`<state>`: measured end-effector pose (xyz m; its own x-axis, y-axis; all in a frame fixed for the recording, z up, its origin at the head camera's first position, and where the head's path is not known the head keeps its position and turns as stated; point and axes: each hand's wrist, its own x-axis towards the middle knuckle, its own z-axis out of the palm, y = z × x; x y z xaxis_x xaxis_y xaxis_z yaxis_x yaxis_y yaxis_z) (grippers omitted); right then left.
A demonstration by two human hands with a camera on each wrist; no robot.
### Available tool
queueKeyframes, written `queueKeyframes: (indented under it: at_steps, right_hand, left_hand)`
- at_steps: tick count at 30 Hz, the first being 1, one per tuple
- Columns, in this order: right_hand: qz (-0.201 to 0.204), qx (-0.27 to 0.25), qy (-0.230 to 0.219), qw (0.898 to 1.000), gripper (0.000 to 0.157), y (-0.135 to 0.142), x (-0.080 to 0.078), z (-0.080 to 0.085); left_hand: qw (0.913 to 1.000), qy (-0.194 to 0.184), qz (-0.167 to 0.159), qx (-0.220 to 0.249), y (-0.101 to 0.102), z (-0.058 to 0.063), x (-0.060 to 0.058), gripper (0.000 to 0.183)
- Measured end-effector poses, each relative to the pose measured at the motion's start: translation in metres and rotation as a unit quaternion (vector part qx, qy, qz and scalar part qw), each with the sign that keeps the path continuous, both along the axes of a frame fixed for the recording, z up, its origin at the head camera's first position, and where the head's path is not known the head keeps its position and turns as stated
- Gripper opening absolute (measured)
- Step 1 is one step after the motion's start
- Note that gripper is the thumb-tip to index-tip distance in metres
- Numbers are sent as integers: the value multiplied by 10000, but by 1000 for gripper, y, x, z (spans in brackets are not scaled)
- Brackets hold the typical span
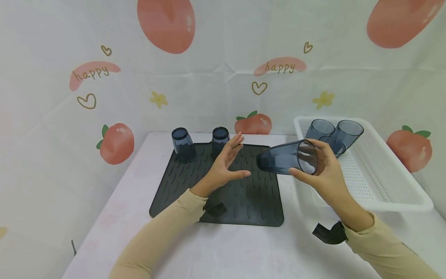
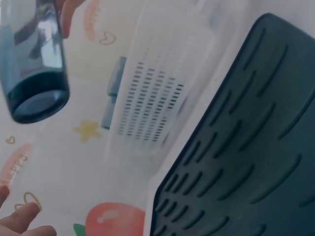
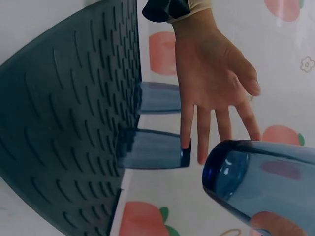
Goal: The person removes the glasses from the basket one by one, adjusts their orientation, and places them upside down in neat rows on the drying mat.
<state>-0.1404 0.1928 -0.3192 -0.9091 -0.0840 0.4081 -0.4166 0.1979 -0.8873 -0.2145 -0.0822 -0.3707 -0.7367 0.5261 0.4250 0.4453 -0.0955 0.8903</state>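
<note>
My right hand (image 1: 325, 170) grips a blue-tinted drinking glass (image 1: 278, 158) near its rim. The glass lies sideways in the air, base toward the left, between the mat and the basket. Spread fingers and a raised thumb show on my left hand (image 1: 224, 164), which is above the dark ribbed drying mat (image 1: 244, 201), apart from the glass. In the right wrist view the left palm (image 3: 209, 69) faces the base of the held glass (image 3: 266, 179). Two upside-down glasses (image 1: 184, 145) (image 1: 220, 140) stand along the back of the mat, one partly behind the left fingers.
A white perforated plastic basket (image 1: 400, 205) sits at the right, with several blue glasses (image 1: 348, 131) at its back left corner. A white patterned sheet (image 1: 209, 89) hangs behind the white table (image 1: 244, 252). Black straps (image 1: 331, 233) hang at the wrists.
</note>
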Motion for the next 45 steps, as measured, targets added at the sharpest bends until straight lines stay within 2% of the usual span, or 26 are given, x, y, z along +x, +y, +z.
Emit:
queueKeyframes:
  at_steps: [7, 15, 20, 26, 32, 37, 41, 45]
  right_hand:
    - [94, -38, 26, 9999, 73, -8, -1, -7]
    - [11, -319, -66, 9995, 75, -16, 2, -10]
    - [40, -490, -127, 9987, 74, -18, 2, -11]
    - [47, -504, -192, 9985, 73, -19, 0, -14]
    - [130, -685, -171, 9974, 73, -20, 0, -15]
    - [226, -671, -283, 9971, 72, -21, 0, -17]
    - [505, -611, -260, 9965, 73, -20, 0, -18]
    - [975, -657, -177, 9929, 74, -18, -1, -16]
  left_hand:
    - [9977, -379, -504, 230, 11, -3, 6, 111]
    - [9917, -896, -750, 533, 21, -7, 9, 115]
    - [9867, -1080, -926, 790, 25, -12, 8, 106]
    - [9866, -1104, -883, 820, 28, -16, 7, 101]
    - [9849, -1091, -988, 914, 32, -16, 7, 101]
    - [9878, -953, -843, 900, 33, -17, 7, 85]
    - [9887, -855, -665, 1034, 32, -19, 7, 76]
    - [9887, -801, -538, 1144, 28, -20, 8, 78]
